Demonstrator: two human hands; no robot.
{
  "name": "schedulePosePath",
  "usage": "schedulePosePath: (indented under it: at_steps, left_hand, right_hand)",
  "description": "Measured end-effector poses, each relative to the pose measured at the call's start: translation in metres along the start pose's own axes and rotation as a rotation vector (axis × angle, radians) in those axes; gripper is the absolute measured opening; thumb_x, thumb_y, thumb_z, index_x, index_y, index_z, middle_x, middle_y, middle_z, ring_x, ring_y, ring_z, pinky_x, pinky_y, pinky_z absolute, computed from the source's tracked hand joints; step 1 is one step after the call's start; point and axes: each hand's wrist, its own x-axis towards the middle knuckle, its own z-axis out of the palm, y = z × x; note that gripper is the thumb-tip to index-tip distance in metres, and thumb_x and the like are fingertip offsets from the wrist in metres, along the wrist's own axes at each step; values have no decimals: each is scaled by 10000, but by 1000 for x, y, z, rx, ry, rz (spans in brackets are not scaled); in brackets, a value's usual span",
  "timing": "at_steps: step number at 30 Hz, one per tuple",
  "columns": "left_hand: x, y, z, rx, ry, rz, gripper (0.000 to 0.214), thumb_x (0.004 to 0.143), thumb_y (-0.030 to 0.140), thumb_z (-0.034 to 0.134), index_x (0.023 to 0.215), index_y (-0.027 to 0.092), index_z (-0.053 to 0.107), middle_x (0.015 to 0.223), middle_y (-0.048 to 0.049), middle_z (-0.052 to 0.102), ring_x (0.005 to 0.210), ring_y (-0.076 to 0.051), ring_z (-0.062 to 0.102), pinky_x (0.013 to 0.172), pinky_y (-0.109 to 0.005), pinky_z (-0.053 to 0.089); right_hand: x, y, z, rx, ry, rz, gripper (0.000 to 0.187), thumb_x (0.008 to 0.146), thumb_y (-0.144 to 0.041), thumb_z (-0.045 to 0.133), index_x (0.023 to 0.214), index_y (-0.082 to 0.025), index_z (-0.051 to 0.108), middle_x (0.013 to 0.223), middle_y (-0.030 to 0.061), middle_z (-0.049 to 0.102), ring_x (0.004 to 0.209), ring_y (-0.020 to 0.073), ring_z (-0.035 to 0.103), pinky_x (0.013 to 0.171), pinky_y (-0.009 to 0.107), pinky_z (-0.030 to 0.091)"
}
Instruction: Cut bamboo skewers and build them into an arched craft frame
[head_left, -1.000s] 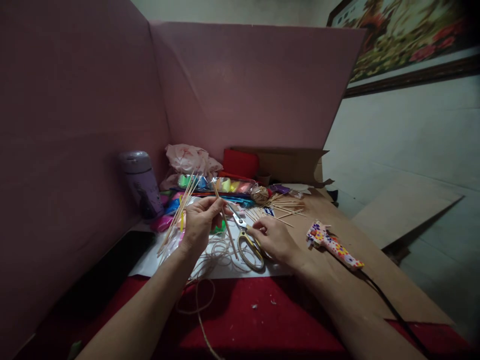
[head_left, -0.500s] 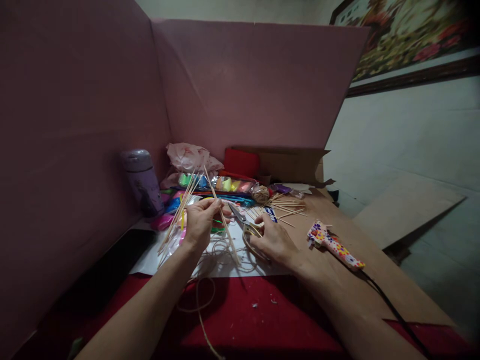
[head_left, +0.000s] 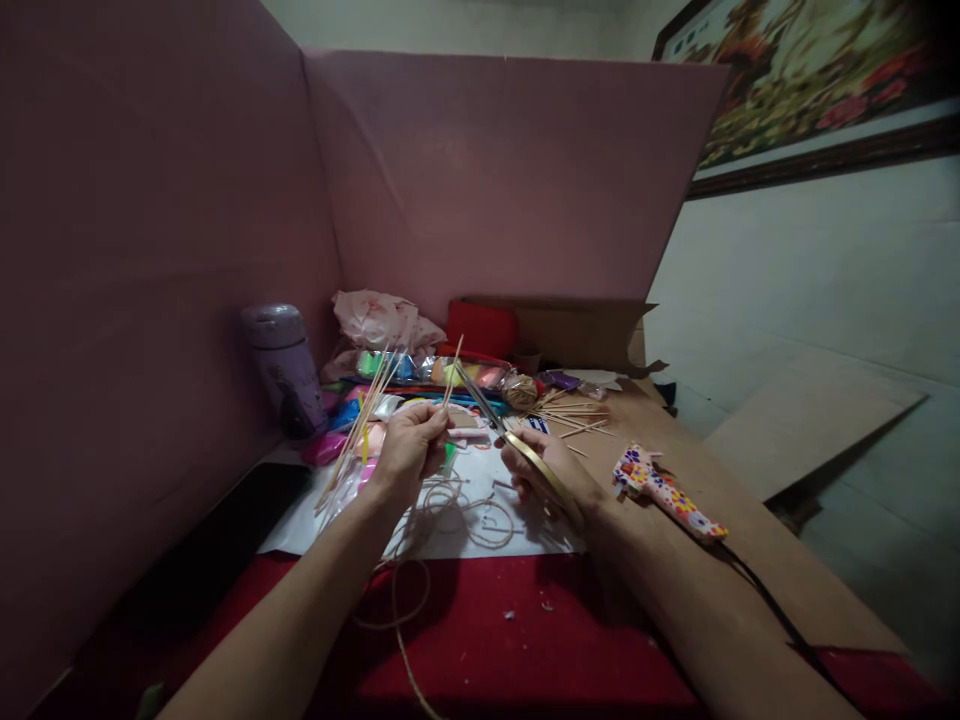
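Observation:
Between its thumb and fingers, my left hand (head_left: 412, 445) pinches thin wooden skewers (head_left: 452, 375) that point up and away from me. My right hand (head_left: 544, 470) grips a pair of scissors (head_left: 484, 395) with gold handles. The scissor blades reach up and left, with their tips beside the upper part of the skewers; I cannot tell whether they touch. More skewers (head_left: 360, 425) lean to the left of my left hand. Beneath both hands, loose twine (head_left: 450, 495) lies in loops over a white sheet (head_left: 442, 535) and trails onto the red cloth.
A floral glue gun (head_left: 667, 490) with a black cord rests on cardboard at the right. Behind my right hand lie several skewers (head_left: 577, 410) and a ball of twine (head_left: 519, 388). Packs of coloured clay (head_left: 469, 372) and a purple bottle (head_left: 283, 370) stand farther back. A dark flat object (head_left: 225, 530) lies left.
My left hand has turned the skewer so it points more upright. My right hand has lifted the scissors and rotated, bringing the blades up next to the skewers.

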Motion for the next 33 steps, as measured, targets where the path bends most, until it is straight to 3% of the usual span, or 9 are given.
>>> schedulePosePath:
  at_steps: [2, 9, 18, 24, 33]
  left_hand:
    - [2, 3, -3, -19, -10, -31, 263, 622, 310, 690, 611, 139, 490, 397, 92, 341, 276, 3, 209, 287, -127, 103]
    - [6, 13, -15, 18, 26, -68, 233, 626, 305, 651, 545, 137, 510, 365, 85, 286, 277, -5, 175, 296, -147, 73]
    - [2, 18, -7, 216, 29, -108, 272, 616, 345, 645, 493, 144, 509, 327, 73, 291, 274, -17, 189, 319, -173, 61]
    - [2, 17, -7, 302, 71, -130, 273, 614, 340, 652, 472, 140, 533, 327, 60, 319, 278, -23, 232, 340, -177, 85]
    - [0, 20, -6, 364, 30, -120, 248, 598, 315, 637, 454, 135, 548, 311, 54, 318, 273, -25, 224, 325, -173, 87]
  right_hand:
    - [0, 0, 2, -20, -9, -4, 508, 605, -592, 669, 835, -177, 487, 564, -75, 453, 417, 58, 441, 396, 190, 404]
    - [-11, -15, 6, -32, -49, -52, 684, 554, -771, 564, 878, -177, 461, 553, -75, 390, 410, 44, 305, 346, 173, 217]
    - [-2, 1, -3, -140, -119, -118, 694, 594, -748, 566, 967, -167, 494, 590, -65, 391, 455, 50, 290, 397, 183, 256]
    - [-4, -3, -4, -189, -105, -118, 704, 602, -753, 550, 985, -166, 492, 608, -63, 393, 452, 48, 273, 397, 184, 247]
    - [-6, -7, -4, -225, -105, -132, 676, 600, -747, 555, 946, -168, 500, 622, -55, 399, 477, 54, 292, 406, 186, 237]
